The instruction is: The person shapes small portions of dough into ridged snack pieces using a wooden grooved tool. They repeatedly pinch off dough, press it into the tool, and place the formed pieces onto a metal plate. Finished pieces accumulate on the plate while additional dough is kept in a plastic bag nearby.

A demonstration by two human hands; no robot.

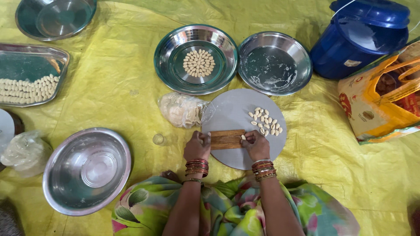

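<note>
One wide yellow sheet (122,78) covers the floor, and everything else rests on it. A blue lidded bucket (363,39) stands at the far right beside a yellow and orange carrier bag (380,105). A large empty steel bowl (87,170) lies at the near left. Two steel dishes sit side by side further out: the left dish (195,59) carries a neat round cluster of pale dough pieces, the right dish (274,63) looks smeared and bare. A rectangular tray (30,74) at the far left holds rows of the same pale pieces. Directly before the person is a grey round board (245,118), with a clear plastic bag of dough (181,109) touching its left edge. On the board lies a ridged wooden block (226,139); the left hand (197,146) grips its left end with curled fingers, and the right hand (257,144) pinches what seems a small dough bit (243,137) against its right end. Loose shaped pieces (264,121) are scattered just beyond
</note>
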